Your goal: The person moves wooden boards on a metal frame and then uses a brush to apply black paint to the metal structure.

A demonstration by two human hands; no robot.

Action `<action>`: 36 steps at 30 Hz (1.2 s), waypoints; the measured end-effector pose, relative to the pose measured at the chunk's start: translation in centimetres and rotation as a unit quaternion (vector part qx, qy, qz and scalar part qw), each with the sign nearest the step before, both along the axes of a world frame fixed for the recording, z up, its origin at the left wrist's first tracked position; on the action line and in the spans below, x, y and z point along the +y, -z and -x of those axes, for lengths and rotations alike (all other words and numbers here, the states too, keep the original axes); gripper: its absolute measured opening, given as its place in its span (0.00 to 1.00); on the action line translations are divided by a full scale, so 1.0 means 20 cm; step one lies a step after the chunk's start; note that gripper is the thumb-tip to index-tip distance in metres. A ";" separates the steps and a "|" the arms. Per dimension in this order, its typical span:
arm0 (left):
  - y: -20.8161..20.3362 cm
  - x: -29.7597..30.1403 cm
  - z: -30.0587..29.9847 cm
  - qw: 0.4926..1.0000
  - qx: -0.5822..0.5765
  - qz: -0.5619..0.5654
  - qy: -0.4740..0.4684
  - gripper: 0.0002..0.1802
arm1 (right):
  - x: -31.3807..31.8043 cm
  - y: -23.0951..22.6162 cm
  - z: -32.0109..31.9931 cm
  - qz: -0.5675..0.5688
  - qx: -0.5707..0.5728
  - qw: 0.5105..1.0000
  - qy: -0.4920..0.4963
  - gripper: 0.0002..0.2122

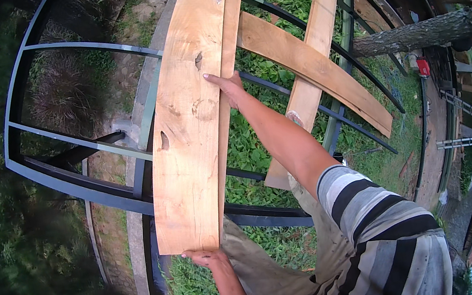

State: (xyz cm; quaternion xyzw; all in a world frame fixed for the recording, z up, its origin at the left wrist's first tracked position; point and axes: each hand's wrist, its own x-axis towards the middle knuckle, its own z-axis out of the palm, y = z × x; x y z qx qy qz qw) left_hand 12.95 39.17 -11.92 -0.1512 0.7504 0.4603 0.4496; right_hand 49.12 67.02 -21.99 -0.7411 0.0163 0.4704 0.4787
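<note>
A long, wide wooden plank [191,148] with dark knots and cracks lies lengthwise in front of me, over the dark metal frame. A narrower wooden strip [228,58] runs along its right side; I cannot tell whether this is a second board beneath. My right hand [226,87] grips the right edge midway along, thumb on top, fingers hidden underneath. At the near end, my left hand [204,258] holds the plank's end edge, its thumb by the upper face and the other fingers mostly out of sight.
Dark metal beams [89,50] form an open grid above plants and ground. Right of the plank, a shorter board [315,67] crosses a long board [316,33]. Farther right are a tree trunk [422,32], a red object [422,67] and a metal ladder [470,141].
</note>
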 end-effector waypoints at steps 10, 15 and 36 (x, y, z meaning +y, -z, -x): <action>-0.05 -0.37 -0.28 0.988 -0.080 -0.111 -0.076 0.45 | -0.24 -0.08 -0.38 -0.052 0.047 0.997 -0.021 0.42; -0.36 -0.43 -0.36 0.986 -0.139 -0.087 0.018 0.49 | -0.35 -0.20 -0.61 -0.056 0.028 0.998 -0.027 0.42; -0.92 -0.88 -0.61 0.820 -0.491 0.069 0.287 0.48 | -1.41 -1.23 -0.35 -0.011 0.031 0.999 -0.035 0.35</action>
